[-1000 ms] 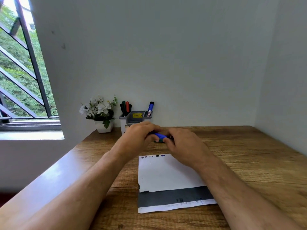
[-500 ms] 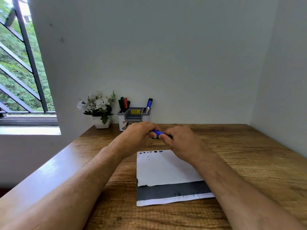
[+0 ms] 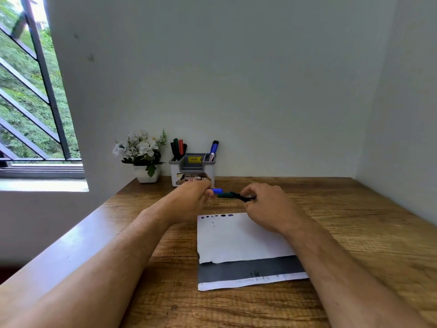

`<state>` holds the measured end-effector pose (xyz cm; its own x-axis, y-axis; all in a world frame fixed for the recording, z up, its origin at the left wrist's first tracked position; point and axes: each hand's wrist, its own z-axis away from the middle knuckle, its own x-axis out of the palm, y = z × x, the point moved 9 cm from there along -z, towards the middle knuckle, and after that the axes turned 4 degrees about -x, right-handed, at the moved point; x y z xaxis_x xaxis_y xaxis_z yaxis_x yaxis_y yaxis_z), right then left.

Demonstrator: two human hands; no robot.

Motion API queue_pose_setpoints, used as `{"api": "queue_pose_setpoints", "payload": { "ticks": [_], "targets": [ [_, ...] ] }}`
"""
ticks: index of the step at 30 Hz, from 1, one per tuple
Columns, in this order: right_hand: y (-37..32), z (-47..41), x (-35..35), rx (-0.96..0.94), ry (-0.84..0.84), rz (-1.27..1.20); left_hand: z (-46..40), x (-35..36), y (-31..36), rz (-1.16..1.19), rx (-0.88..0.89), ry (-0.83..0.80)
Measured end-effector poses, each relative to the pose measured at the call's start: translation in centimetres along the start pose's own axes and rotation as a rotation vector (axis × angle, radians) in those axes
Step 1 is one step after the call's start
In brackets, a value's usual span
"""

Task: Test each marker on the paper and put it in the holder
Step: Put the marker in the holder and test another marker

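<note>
Since the earlier frame the two hands are drawn apart: a blue cap [image 3: 217, 191] is now pulled off and is pinched in the curled fingers of the left hand [image 3: 192, 200], while the marker [image 3: 246, 197], a thin dark barrel, is gripped by the curled fingers of the right hand [image 3: 267, 207]. Cap and marker are held just apart, above the far edge of the paper [image 3: 238, 240]. A greenish bit is seen between them; what it is cannot be told.

One paper sheet is laid flat on the wooden table [image 3: 343, 233], grain visible, brown planks. The sheet is white, with a dark grey band across its near part and a ragged edge above that band. A row of about six small ink marks [image 3: 216, 216] is seen along its far edge.

One holder [image 3: 192, 170], grey and white plastic, boxy, is set at the far edge against the wall, with a yellow sticker on it. About four markers are stood upright in its left compartment, one blue marker [image 3: 214, 149] in its right. One white pot of white flowers [image 3: 142, 157] is placed just left of the holder. A barred window [image 3: 30, 95] is seen far left.
</note>
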<state>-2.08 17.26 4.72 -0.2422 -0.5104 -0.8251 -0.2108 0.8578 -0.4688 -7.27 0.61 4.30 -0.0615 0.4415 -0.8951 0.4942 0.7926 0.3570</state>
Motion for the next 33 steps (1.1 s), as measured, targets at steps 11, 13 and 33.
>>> {"api": "queue_pose_setpoints", "payload": {
  "ticks": [11,13,33],
  "targets": [
    [0.5,0.7,1.7,0.293,0.031,-0.994,0.3,1.6,-1.0,0.098,-0.145,-0.198],
    [0.5,0.8,2.4,0.31,0.008,-1.005,0.2,1.8,-1.0,0.026,-0.139,-0.216],
    [2.8,0.5,2.1,0.314,0.206,-0.529,-0.6,3.6,-1.7,-0.04,-0.15,-0.294]
  ]
}}
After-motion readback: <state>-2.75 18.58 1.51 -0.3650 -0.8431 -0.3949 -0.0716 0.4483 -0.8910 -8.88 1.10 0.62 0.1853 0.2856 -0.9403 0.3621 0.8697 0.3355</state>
